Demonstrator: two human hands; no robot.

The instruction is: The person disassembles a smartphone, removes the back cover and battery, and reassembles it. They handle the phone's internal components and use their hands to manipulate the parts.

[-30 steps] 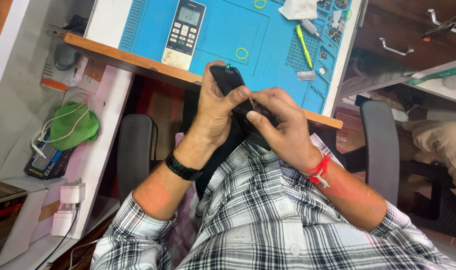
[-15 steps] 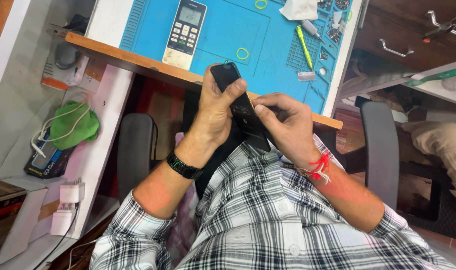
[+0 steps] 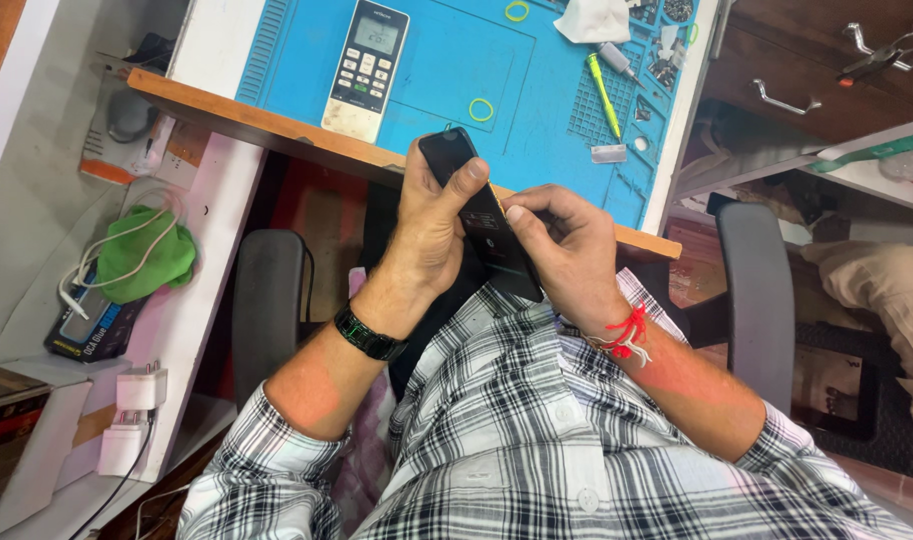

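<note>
The left hand [image 3: 432,235] is gripping a black remote [image 3: 482,215] from the side, thumb lying across its top. The right hand [image 3: 567,250] is pinching its lower edge with the fingertips. The remote is being held above the lap, just before the desk edge. As far as I can judge, its case is looking closed, so the opening is not done yet. Beyond the hands, a white remote [image 3: 367,65] and a green screwdriver [image 3: 605,92] are lying on the blue mat [image 3: 427,80].

Black device's [image 3: 482,225] lower end hidden behind right hand [image 3: 567,250], left-hand fingers [image 3: 467,185].
</note>
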